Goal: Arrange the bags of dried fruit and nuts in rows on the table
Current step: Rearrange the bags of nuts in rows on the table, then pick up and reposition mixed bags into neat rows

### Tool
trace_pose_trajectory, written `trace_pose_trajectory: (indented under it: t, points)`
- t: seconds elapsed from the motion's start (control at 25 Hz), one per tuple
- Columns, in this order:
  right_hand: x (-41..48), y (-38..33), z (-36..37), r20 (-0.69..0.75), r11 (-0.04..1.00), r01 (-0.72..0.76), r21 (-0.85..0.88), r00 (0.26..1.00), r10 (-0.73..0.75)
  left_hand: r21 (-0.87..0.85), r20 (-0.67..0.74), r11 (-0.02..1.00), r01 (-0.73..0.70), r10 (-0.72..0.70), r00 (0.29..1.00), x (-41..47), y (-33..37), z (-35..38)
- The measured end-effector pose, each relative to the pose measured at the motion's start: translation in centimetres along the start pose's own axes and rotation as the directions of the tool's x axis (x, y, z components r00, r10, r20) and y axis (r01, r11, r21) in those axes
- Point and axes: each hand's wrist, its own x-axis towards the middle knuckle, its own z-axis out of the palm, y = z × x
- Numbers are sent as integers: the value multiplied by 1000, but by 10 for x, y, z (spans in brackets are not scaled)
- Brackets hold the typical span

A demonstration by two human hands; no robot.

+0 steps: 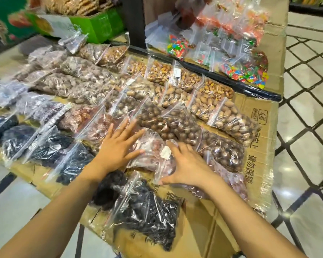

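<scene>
Clear zip bags of nuts and dried fruit lie in slanting rows on a table covered with flattened cardboard [257, 146]. A bag of reddish-brown dried fruit with a white price label [153, 151] lies in the near middle. My left hand [119, 144] lies flat on that bag's left side, fingers straight and spread. My right hand [185, 162] rests on its right side with fingers extended and thumb out along the lower edge. A bag of round brown nuts [168, 123] lies just beyond it. A bag of black dried fruit [147, 207] sits nearer me.
Bags of coloured candy [246, 71] are heaped on a raised cardboard ledge at the back right. A green carton [93, 25] stands at the back left. Dark fruit bags [45, 144] fill the left. Tiled floor [306, 127] runs past the table's right edge.
</scene>
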Motion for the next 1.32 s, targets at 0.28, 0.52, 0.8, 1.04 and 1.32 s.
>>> trace_pose_trajectory:
  t: [0.28, 0.52, 0.8, 1.04, 1.32]
  points:
    - [10, -16, 8, -15, 984, -173, -44, 985, 172, -49, 79, 980, 194, -190, 979, -4, -48, -6]
    - [36, -97, -17, 16, 935, -342, -93, 939, 344, -77, -20, 988, 131, -133, 991, -8, -81, -23]
    - [143, -242, 18, -234, 978, -154, 143, 955, 184, -509, 31, 833, 218, -235, 972, -39, -242, -69]
    - [186, -271, 33, -273, 981, -154, 122, 945, 182, -459, 262, 882, 109, 18, 965, -24, -325, -58]
    - [263, -270, 8, -42, 968, -227, 110, 972, 233, -543, 191, 837, 73, 38, 981, 17, -340, -33]
